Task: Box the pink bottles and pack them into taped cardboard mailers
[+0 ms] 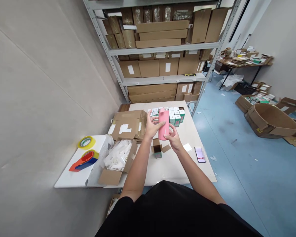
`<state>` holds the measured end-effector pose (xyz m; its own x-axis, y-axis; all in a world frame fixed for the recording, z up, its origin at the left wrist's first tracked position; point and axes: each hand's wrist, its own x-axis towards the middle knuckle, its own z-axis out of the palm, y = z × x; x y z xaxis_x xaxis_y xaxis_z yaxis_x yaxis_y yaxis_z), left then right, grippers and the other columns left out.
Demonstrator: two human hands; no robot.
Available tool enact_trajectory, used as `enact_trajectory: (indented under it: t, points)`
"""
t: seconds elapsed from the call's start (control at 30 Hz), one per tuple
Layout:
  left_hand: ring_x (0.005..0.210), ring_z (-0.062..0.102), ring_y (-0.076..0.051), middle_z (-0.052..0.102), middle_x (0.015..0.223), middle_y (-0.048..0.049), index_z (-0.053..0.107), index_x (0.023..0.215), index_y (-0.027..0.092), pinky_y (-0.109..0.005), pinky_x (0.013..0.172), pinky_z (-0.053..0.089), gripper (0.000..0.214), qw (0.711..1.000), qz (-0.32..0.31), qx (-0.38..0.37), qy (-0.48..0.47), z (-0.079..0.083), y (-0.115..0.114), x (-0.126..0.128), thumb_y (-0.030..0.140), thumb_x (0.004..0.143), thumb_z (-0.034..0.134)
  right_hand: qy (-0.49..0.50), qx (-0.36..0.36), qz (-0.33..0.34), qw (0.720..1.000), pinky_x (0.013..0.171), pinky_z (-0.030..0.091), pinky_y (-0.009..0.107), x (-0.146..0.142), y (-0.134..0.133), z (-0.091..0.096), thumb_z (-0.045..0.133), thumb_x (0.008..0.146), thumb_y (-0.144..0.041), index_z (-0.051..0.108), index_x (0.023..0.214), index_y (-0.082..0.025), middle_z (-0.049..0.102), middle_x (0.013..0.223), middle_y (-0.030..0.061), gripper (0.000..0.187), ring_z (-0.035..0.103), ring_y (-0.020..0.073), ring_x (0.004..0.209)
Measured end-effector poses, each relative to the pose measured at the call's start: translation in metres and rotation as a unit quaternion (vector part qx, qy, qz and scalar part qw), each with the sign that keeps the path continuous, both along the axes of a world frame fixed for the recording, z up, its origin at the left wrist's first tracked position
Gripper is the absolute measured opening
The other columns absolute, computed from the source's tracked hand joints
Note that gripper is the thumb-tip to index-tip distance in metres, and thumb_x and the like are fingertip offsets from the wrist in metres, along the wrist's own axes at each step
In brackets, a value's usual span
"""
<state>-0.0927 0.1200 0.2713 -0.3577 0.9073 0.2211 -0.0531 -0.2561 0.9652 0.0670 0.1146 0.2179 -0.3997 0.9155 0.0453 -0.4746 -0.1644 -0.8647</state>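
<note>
A pink bottle (164, 126) with a lid is held upright over the table between both hands. My left hand (151, 126) grips its left side, thumb across the front. From the lower right, my right hand (174, 138) closes its fingers on the bottle near its base. Just below, a small green and brown box (158, 152) stands on the table with its flaps open. Behind the bottle are several small white and green boxes (175, 118) in rows, partly hidden by it and my left hand.
Flattened cardboard (125, 120) is stacked at the left, near an open box of white packing material (119, 154). A tape dispenser (85, 160) and a yellow tape roll (86, 142) lie further left. A phone (200, 154) rests at the right edge. Shelving (162, 79) stands behind.
</note>
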Motion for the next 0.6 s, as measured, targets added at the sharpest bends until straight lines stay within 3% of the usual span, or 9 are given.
enact_trajectory:
  t: [0.1, 0.27, 0.4, 0.6]
  points:
    - [0.091, 0.071, -0.020, 0.067, 0.112, -0.0058, 0.026, 0.165, 0.034, -0.038, 0.089, 0.059, 0.125, 1.000, 0.004, -0.007, 0.004, -0.001, -0.001, 0.002, 0.041, 0.064, 0.098, -0.010, 0.009, 0.006, 1.000, 0.099, 0.058, 0.044, -0.001, -0.004, -0.001, 0.095, 0.061, -0.042, 0.042, 0.149, -0.034, 0.073, 0.121, 0.0051, 0.103, 0.070, 0.0281, 0.114]
    - [0.100, 0.072, -0.024, 0.070, 0.118, -0.0098, 0.015, 0.169, 0.031, -0.043, 0.097, 0.056, 0.127, 0.999, -0.039, 0.011, -0.030, -0.004, -0.003, -0.001, 0.046, 0.071, 0.094, 0.002, 0.009, 0.067, 0.998, 0.099, 0.057, 0.046, 0.005, -0.007, 0.004, 0.085, 0.074, -0.050, 0.042, 0.154, -0.035, 0.074, 0.123, 0.0054, 0.092, 0.070, 0.0291, 0.116]
    - [0.114, 0.068, -0.026, 0.066, 0.129, -0.0109, 0.014, 0.169, 0.035, -0.042, 0.101, 0.054, 0.132, 1.000, -0.018, 0.010, 0.013, -0.005, -0.005, 0.000, 0.043, 0.067, 0.097, -0.010, 0.023, 0.014, 1.000, 0.095, 0.059, 0.046, 0.005, -0.009, 0.005, 0.094, 0.065, -0.040, 0.035, 0.159, -0.035, 0.074, 0.113, 0.0039, 0.110, 0.072, 0.0271, 0.105]
    - [0.101, 0.070, -0.024, 0.070, 0.116, -0.0073, 0.012, 0.170, 0.034, -0.036, 0.092, 0.057, 0.141, 0.998, 0.027, 0.021, 0.060, -0.001, -0.012, 0.005, 0.035, 0.060, 0.100, -0.046, 0.041, -0.035, 0.997, 0.093, 0.060, 0.043, -0.001, -0.014, -0.004, 0.098, 0.060, -0.033, 0.030, 0.162, -0.036, 0.070, 0.107, 0.0019, 0.123, 0.070, 0.0250, 0.104]
